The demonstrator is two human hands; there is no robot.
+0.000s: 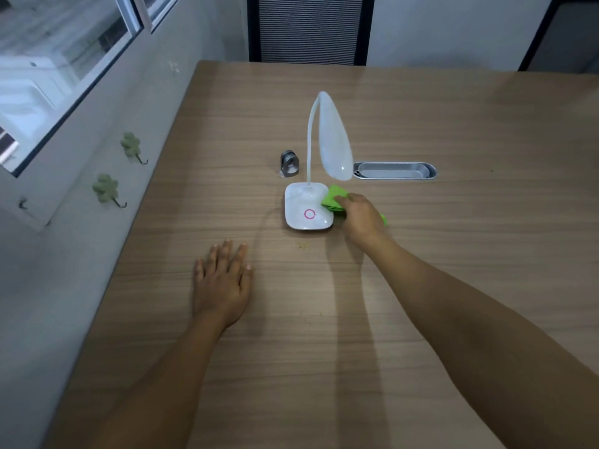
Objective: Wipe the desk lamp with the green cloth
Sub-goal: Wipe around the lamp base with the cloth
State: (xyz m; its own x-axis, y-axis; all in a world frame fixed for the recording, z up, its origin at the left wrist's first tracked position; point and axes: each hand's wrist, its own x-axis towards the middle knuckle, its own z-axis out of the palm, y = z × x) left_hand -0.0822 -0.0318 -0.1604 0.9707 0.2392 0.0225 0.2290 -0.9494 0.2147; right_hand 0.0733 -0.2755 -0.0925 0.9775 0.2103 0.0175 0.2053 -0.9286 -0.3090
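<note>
A white desk lamp (308, 205) stands mid-table, with a square base marked by a pink ring, a thin curved neck and a drooping teardrop head. My right hand (361, 218) grips the green cloth (334, 199) and presses it against the right edge of the lamp's base. A bit of cloth also pokes out behind the hand on the right. My left hand (223, 280) lies flat on the wooden table (453, 286), palm down with fingers spread, in front and to the left of the lamp, holding nothing.
A small grey metal holder (289, 163) stands just left of the lamp's neck. A grey oval cable tray (394, 170) is set into the table behind the lamp's head. A wall with clover-shaped hooks (132, 146) runs along the left; a chair (309, 27) stands at the far edge.
</note>
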